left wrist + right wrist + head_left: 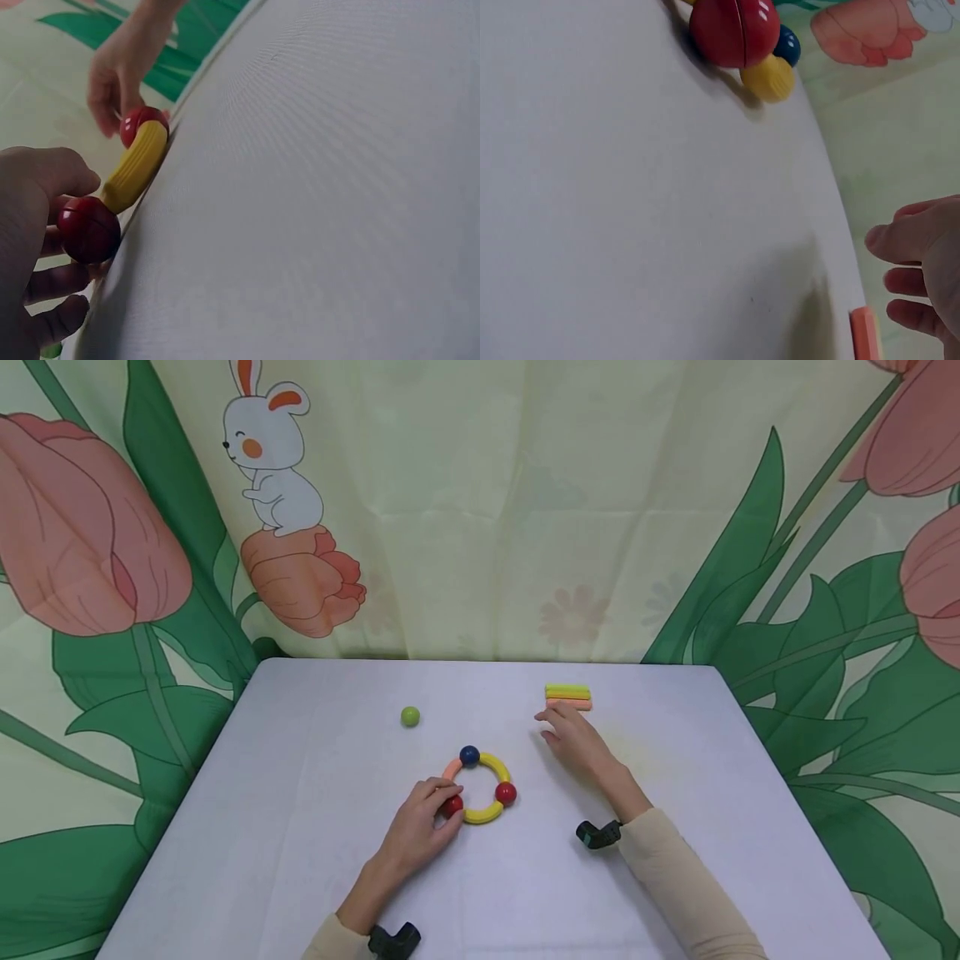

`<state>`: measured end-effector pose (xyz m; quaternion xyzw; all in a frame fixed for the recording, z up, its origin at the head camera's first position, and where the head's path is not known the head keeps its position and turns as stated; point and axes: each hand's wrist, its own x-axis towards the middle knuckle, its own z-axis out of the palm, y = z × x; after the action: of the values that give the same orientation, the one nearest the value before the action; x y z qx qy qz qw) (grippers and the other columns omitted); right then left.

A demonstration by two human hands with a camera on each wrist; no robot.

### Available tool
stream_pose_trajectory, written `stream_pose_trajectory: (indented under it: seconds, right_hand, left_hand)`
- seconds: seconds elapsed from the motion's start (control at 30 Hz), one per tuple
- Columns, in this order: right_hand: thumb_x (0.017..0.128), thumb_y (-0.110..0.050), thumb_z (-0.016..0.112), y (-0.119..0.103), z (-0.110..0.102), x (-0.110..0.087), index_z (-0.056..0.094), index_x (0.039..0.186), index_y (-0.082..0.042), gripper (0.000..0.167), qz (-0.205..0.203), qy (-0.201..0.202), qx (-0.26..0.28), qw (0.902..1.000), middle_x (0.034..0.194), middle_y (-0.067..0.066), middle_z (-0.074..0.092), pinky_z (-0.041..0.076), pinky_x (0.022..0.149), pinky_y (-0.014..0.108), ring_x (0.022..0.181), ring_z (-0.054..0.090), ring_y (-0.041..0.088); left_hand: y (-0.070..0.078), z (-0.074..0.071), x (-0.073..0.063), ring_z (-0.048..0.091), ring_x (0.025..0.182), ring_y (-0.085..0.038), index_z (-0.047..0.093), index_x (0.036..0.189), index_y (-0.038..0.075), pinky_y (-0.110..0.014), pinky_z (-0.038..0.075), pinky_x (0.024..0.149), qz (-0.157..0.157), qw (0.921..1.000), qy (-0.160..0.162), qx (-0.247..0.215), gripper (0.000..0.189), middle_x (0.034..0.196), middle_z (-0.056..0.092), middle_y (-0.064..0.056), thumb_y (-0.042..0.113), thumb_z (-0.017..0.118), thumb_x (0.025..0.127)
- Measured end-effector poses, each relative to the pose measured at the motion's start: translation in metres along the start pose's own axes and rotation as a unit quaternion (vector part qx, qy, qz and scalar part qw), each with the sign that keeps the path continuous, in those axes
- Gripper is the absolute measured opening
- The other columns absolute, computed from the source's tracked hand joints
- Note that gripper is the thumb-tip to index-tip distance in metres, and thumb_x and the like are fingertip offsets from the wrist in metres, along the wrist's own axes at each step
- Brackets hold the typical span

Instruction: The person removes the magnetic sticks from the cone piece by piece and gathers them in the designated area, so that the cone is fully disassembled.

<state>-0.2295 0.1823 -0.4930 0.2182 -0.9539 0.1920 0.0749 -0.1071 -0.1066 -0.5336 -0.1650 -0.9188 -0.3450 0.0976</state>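
A ring of curved rods and balls lies on the table. Its parts are two yellow curved rods, a pink curved rod, a blue ball, a red ball on the right and another red ball on the left. My left hand holds that left red ball, thumb and fingers around it. My right hand hovers with loosely bent fingers, nothing in it. Just beyond it, at the back of the table, lie yellow sticks and a pink stick.
A green ball sits behind the ring, to its left. The white-covered table ends at a printed curtain. Dark wrist cameras are worn at both sleeves.
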Motion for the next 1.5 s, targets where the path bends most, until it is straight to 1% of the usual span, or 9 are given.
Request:
stream_pose_trajectory:
  seconds: [0.2, 0.37, 0.6, 0.7, 0.83, 1.0, 1.17, 1.33, 1.5]
  right_hand:
    - [0.089, -0.007, 0.075, -0.020, 0.004, -0.009, 0.069, 0.120, -0.010, 0.032, -0.027, -0.017, 0.023, 0.9992, 0.115, 0.004, 0.065, 0.054, 0.100, 0.038, 0.113, 0.062, 0.021]
    - [0.088, -0.005, 0.075, -0.034, 0.006, -0.014, 0.071, 0.118, -0.009, 0.031, -0.084, -0.032, 0.039, 0.9952, 0.116, 0.004, 0.065, 0.055, 0.099, 0.036, 0.112, 0.062, 0.020]
    - [0.086, -0.003, 0.076, -0.045, 0.009, -0.020, 0.072, 0.115, -0.011, 0.030, -0.138, -0.066, 0.054, 0.9867, 0.117, 0.002, 0.063, 0.054, 0.100, 0.034, 0.113, 0.060, 0.018]
    - [0.087, -0.003, 0.075, -0.046, 0.013, -0.023, 0.073, 0.115, -0.013, 0.030, -0.148, -0.075, 0.053, 0.9847, 0.119, 0.002, 0.062, 0.054, 0.099, 0.034, 0.113, 0.059, 0.018]
    - [0.088, -0.001, 0.072, -0.047, 0.017, -0.027, 0.074, 0.113, -0.015, 0.028, -0.151, -0.082, 0.053, 0.9836, 0.120, 0.002, 0.060, 0.055, 0.096, 0.035, 0.110, 0.059, 0.018]
    - [0.092, 0.001, 0.066, -0.048, 0.021, -0.031, 0.073, 0.116, -0.015, 0.030, -0.128, -0.101, 0.073, 0.9839, 0.122, 0.002, 0.057, 0.055, 0.096, 0.033, 0.110, 0.059, 0.016]
    - [0.098, -0.006, 0.058, -0.053, 0.025, -0.032, 0.067, 0.122, -0.011, 0.026, -0.069, -0.108, 0.100, 0.9868, 0.119, 0.000, 0.058, 0.055, 0.098, 0.031, 0.108, 0.060, 0.011]
    - [0.100, -0.018, 0.059, -0.060, 0.028, -0.029, 0.066, 0.123, -0.009, 0.025, -0.017, -0.095, 0.103, 0.9900, 0.110, 0.000, 0.062, 0.057, 0.086, 0.029, 0.092, 0.058, 0.007]
    - [0.097, -0.025, 0.065, -0.065, 0.030, -0.024, 0.067, 0.121, -0.008, 0.028, 0.026, -0.096, 0.103, 0.9896, 0.096, -0.002, 0.061, 0.052, 0.075, 0.024, 0.081, 0.053, 0.007]
  left_hand:
    - [0.008, 0.001, 0.008, 0.053, 0.101, -0.010, 0.074, 0.116, 0.012, -0.021, 0.055, 0.079, 0.004, 0.9997, 0.022, 0.003, 0.030, 0.118, 0.064, 0.002, 0.022, 0.076, 0.088]
    - [0.023, 0.001, 0.017, 0.058, 0.104, -0.014, 0.073, 0.114, 0.011, -0.029, 0.057, 0.085, 0.008, 0.9991, 0.039, -0.010, 0.028, 0.116, 0.065, 0.000, 0.020, 0.076, 0.087]
    - [0.038, 0.011, 0.028, 0.061, 0.094, -0.015, 0.073, 0.114, 0.008, -0.029, 0.054, 0.079, 0.030, 0.9993, 0.024, 0.002, 0.029, 0.111, 0.068, -0.002, 0.021, 0.076, 0.088]
    - [0.042, 0.017, 0.032, 0.064, 0.101, -0.017, 0.073, 0.113, 0.007, -0.033, 0.056, 0.085, 0.038, 0.9990, 0.020, 0.013, 0.030, 0.109, 0.069, -0.004, 0.023, 0.077, 0.087]
    - [0.045, 0.025, 0.034, 0.065, 0.100, -0.018, 0.074, 0.110, 0.007, -0.035, 0.057, 0.089, 0.039, 0.9984, 0.019, 0.036, 0.031, 0.103, 0.071, -0.004, 0.026, 0.078, 0.086]
    - [0.049, 0.034, 0.035, 0.063, 0.090, -0.015, 0.075, 0.105, 0.009, -0.032, 0.054, 0.083, 0.021, 0.9963, 0.012, 0.083, 0.033, 0.094, 0.071, -0.001, 0.035, 0.079, 0.085]
    - [0.053, 0.041, 0.036, 0.059, 0.076, -0.012, 0.075, 0.097, 0.011, -0.026, 0.049, 0.072, 0.008, 0.9925, 0.010, 0.121, 0.032, 0.084, 0.069, 0.001, 0.040, 0.079, 0.084]
    - [0.057, 0.044, 0.036, 0.057, 0.071, -0.012, 0.074, 0.093, 0.011, -0.030, 0.046, 0.072, 0.001, 0.9875, 0.023, 0.156, 0.036, 0.078, 0.067, 0.002, 0.045, 0.078, 0.084]
    - [0.058, 0.048, 0.036, 0.061, 0.076, -0.015, 0.075, 0.098, 0.011, -0.035, 0.050, 0.077, -0.006, 0.9832, 0.028, 0.180, 0.040, 0.082, 0.071, 0.001, 0.049, 0.076, 0.084]
